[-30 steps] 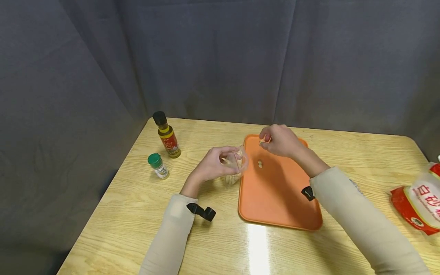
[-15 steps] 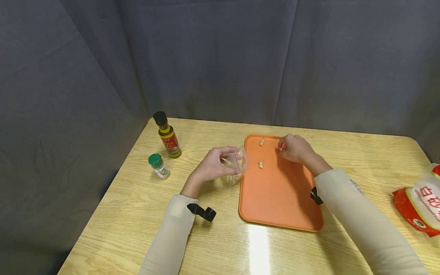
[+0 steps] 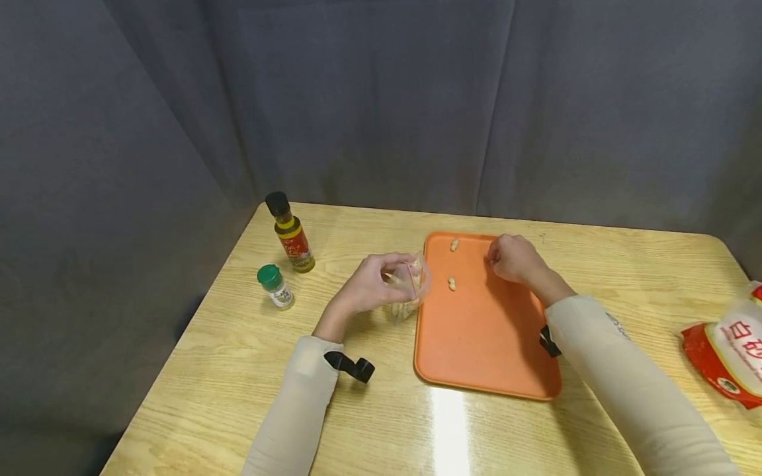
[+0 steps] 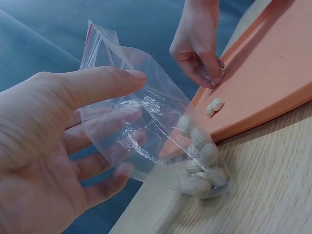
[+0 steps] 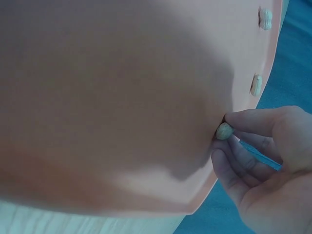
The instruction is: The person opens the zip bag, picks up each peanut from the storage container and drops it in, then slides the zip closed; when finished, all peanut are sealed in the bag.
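Note:
My left hand holds a clear zip bag by its upper part, thumb on the near side. Several unshelled peanuts are gathered in the bag's bottom corner, beside the tray's left edge. Over the far right part of the orange tray, my right hand pinches one peanut between its fingertips, close at the tray's surface. Two other peanuts lie apart on the tray: one peanut near the far edge and one peanut nearer the left side.
An oil bottle with a black cap stands at the back left. In front of it is a small green-capped spice jar. A red and white bag lies at the table's right side. Dark curtains hang behind the table.
My right hand has moved right along the tray's far edge, leaving a peanut at the far left, and came lower with another. The left hand and bag have stayed in place.

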Demonstrator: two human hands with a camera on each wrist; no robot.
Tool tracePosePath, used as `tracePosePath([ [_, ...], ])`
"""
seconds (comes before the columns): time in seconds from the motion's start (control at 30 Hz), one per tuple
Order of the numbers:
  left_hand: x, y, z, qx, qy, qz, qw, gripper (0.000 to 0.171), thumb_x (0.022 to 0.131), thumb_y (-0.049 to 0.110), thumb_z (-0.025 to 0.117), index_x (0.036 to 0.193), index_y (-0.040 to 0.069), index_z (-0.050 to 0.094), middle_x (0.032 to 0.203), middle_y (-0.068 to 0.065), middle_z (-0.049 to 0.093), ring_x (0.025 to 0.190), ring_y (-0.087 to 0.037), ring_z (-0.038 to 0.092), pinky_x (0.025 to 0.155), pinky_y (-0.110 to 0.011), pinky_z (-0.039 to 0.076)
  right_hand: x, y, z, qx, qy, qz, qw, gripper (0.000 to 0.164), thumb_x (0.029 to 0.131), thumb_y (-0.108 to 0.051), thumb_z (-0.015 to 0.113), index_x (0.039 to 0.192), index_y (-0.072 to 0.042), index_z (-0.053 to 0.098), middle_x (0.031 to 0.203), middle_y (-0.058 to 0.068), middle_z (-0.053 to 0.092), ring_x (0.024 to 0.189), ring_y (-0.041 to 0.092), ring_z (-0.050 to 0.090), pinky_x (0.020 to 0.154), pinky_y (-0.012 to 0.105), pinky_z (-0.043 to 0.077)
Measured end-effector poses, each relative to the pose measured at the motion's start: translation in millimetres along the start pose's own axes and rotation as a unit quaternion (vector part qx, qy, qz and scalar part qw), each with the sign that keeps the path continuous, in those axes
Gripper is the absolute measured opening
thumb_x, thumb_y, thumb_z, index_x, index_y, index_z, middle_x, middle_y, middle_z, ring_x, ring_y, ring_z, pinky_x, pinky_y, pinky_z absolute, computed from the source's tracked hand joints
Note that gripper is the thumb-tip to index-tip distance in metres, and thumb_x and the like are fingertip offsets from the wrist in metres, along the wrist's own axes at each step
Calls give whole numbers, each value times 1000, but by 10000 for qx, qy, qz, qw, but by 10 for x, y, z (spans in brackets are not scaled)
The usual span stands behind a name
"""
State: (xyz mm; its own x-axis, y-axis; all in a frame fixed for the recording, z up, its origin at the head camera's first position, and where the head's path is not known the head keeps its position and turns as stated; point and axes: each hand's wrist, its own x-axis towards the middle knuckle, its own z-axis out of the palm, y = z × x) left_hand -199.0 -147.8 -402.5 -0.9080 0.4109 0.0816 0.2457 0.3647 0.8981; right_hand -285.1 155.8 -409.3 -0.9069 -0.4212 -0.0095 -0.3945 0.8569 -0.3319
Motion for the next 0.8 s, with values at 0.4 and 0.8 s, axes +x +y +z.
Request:
tracePosePath([
  [0.4, -35, -43, 0, -176, -18, 7, 9998, 65, 77, 9, 81, 138, 8, 59, 115, -2, 69, 101, -21, 63, 87, -36, 52, 14, -58, 5, 5, 29, -108, 9999, 9, 83, -2, 67, 87, 2, 74, 86, 13, 71, 78, 30, 63, 75, 47, 52],
  [0.8, -57, 10, -26, -276, -14, -32, 9996, 64, 76, 4, 78, 137, 7, 59, 112, -6, 71, 102, -21, 63, 88, -38, 51, -14, -708, -268, 889, 249, -1078, 9899, 10, 87, 0, 63, 87, 0, 73, 74, 5, 64, 63, 18, 53, 62, 36, 45],
])
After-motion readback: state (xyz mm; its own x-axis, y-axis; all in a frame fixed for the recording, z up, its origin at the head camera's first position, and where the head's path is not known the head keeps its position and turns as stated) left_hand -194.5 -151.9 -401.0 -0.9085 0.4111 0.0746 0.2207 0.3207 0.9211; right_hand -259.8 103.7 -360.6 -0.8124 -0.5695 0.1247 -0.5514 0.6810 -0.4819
